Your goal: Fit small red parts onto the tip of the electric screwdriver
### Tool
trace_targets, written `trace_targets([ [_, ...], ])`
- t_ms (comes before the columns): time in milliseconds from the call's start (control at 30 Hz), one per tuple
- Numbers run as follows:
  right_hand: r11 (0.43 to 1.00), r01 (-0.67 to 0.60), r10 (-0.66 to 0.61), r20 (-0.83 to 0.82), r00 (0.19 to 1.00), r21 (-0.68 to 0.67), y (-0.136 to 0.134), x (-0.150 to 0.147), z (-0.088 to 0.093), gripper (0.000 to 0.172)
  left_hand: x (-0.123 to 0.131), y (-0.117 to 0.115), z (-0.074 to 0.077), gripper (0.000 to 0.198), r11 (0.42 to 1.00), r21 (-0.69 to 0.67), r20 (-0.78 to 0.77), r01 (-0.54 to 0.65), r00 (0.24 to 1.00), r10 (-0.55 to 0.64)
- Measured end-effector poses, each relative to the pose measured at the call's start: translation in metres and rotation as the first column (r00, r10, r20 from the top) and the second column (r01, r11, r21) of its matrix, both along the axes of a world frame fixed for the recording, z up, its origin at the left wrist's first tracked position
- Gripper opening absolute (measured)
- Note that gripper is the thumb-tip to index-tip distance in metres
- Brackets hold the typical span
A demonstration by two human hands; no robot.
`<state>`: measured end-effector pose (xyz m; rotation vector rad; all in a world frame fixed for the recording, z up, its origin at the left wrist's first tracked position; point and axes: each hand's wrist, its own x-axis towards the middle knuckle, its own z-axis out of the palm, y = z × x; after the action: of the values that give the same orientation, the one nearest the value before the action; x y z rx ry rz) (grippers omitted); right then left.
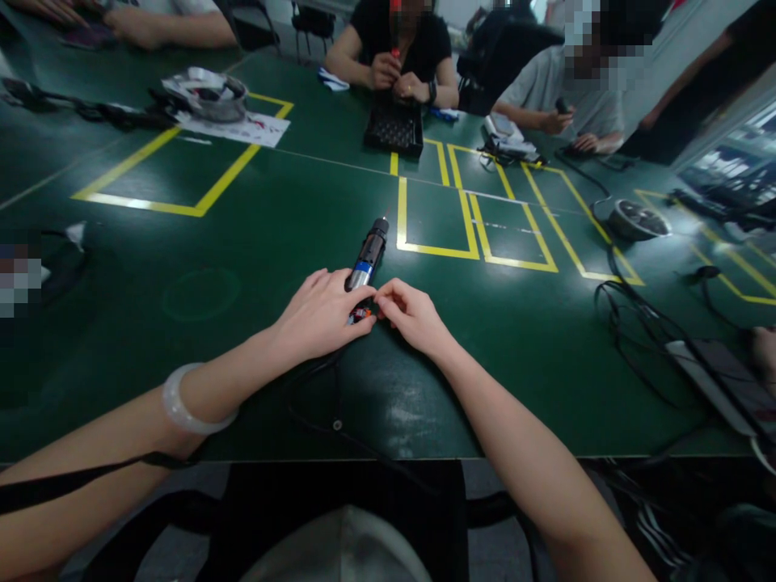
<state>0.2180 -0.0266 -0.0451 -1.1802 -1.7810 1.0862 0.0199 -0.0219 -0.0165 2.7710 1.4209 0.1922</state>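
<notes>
An opened electric screwdriver (368,257) lies on the green table in front of me, its bit pointing away. Its motor shows silver and blue, and small coloured wires (362,314) are bared at the near end. My left hand (324,311) lies over the rear part from the left, with thumb and fingers around it. Close beside that end, my right hand (415,315) is closed in a pinch that touches the left fingertips. Whatever the pinch holds is too small to make out. A black cord (338,380) trails from the tool toward the table's front edge.
Yellow tape rectangles (437,252) mark the table. A black tray (394,133) stands before a person opposite. Metal bowls (639,220) sit at right and far left. Cables (630,323) and a power strip (709,388) lie on the right. Other people sit around the table.
</notes>
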Motion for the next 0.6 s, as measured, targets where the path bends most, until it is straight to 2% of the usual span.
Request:
trace_targets([
  [167,1.0,-0.02,0.02,0.003,1.0,0.02,0.0,0.001,0.001,0.014,-0.008,0.001,0.005,0.047,1.0,0.002,-0.077,-0.02,0.997,0.02],
  [300,0.999,-0.022,0.022,-0.005,1.0,0.025,0.001,0.001,-0.001,0.013,-0.024,0.003,0.004,0.05,0.999,-0.006,-0.113,-0.045,0.993,0.044],
  [467,0.999,-0.032,0.033,-0.01,0.999,0.017,0.001,0.001,-0.002,0.013,-0.056,0.01,0.003,0.055,0.995,-0.035,-0.114,-0.093,0.99,0.088],
  [600,0.999,-0.038,0.038,-0.012,0.999,0.014,0.0,0.002,-0.001,0.014,-0.092,0.027,0.005,0.061,0.987,-0.04,-0.167,-0.155,0.975,0.146],
])
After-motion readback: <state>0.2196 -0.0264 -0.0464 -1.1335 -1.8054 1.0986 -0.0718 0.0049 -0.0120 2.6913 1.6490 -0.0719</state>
